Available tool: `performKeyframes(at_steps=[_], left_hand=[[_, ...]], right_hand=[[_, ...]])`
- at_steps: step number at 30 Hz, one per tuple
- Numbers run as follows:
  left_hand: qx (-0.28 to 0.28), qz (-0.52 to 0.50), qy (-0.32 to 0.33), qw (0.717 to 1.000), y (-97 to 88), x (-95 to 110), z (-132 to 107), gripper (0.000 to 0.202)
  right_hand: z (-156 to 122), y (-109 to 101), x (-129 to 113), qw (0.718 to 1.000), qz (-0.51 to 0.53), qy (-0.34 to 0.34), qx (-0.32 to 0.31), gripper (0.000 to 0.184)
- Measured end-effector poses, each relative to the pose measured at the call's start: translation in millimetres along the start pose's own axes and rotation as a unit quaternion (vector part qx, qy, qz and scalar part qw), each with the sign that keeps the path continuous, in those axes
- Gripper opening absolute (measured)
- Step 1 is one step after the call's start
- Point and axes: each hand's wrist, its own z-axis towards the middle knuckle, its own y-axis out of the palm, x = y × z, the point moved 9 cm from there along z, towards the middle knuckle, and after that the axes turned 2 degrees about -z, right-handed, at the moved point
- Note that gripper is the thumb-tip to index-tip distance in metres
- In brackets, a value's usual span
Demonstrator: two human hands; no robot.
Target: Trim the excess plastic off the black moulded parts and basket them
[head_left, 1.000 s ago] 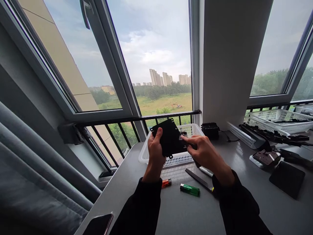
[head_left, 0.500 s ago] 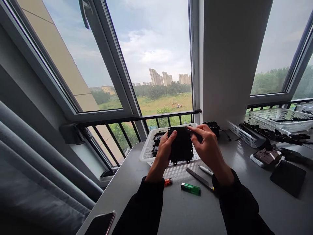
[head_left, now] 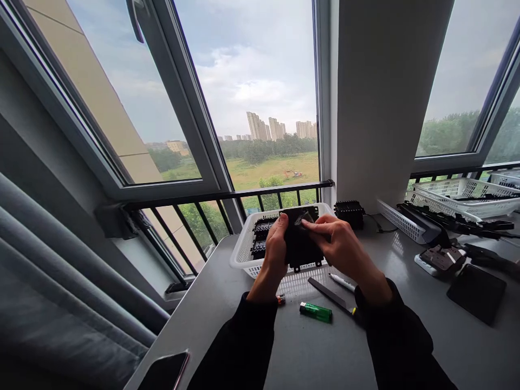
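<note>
Both hands meet above the near rim of a white basket (head_left: 244,250), which stands at the far left corner of the bench (head_left: 292,346), close to the window rail. The left hand (head_left: 275,254) grips a flat black plate (head_left: 299,245) by its left edge, fingers curled round it, thumb on the face turned to the person. The plate is held upright and clear of the bench, its lower tabs level with the basket's near wall. The right hand (head_left: 339,246) is partly closed at the plate's upper right, forefinger and thumb pinched against a small dark piece on the plate's top; whether the piece is loose or part of the plate cannot be told. Inside the basket, left of the plate, lie black ribbed parts (head_left: 260,238).

On the bench just nearer than the basket lie a green lighter (head_left: 316,312), an orange lighter (head_left: 280,299) half hidden by the left wrist, a black strip (head_left: 330,295) and a white pen (head_left: 342,282) beside the right wrist. A phone (head_left: 164,372) rests at the near left edge. Behind the basket, against the pillar, sits a black ribbed block (head_left: 348,212) with a cable. Along the right side of the bench are more white baskets (head_left: 455,190), long black parts (head_left: 442,219), a small brown block (head_left: 441,258) and a black square pad (head_left: 476,291). Both sleeves are black.
</note>
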Motion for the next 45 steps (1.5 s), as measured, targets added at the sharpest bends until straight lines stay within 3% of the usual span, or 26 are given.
performKeyframes(at_steps=[4, 7, 9, 12, 14, 19, 30, 45], left_hand=[[0.068, -0.067, -0.029, 0.995, -14.5, 2.5, 8.3, 0.034], [0.082, -0.095, -0.039, 0.991, -17.4, 6.1, 9.8, 0.034], [0.083, -0.080, -0.034, 0.993, -18.6, 7.3, 9.9, 0.033], [0.067, -0.029, -0.038, 0.997, -17.5, 1.5, 9.1, 0.034], [0.040, -0.003, -0.042, 0.998, -12.5, -4.4, 7.7, 0.035], [-0.008, 0.050, -0.041, 0.998, 0.1, -14.7, 1.3, 0.040], [0.009, 0.061, -0.101, 0.993, -1.8, -23.9, -0.3, 0.047], [0.019, 0.048, -0.077, 0.996, -7.8, -25.7, 6.3, 0.046]], right_hand=[[-7.3, 14.5, -7.3, 0.995, -0.018, 0.016, -0.101, 0.034], [-11.5, 15.9, -14.9, 0.989, 0.000, 0.014, -0.148, 0.036], [-9.0, 5.4, -18.8, 0.994, 0.028, 0.006, -0.107, 0.036], [-4.1, -18.5, -15.1, 0.999, 0.040, 0.002, 0.030, 0.036], [-2.8, -23.1, -7.7, 0.997, 0.014, 0.010, 0.077, 0.035], [1.3, -6.4, 2.1, 0.998, -0.031, 0.011, 0.051, 0.038], [1.0, 2.2, -3.3, 0.999, -0.028, -0.006, 0.027, 0.040], [1.3, 5.8, -5.4, 0.999, -0.042, -0.006, 0.016, 0.040]])
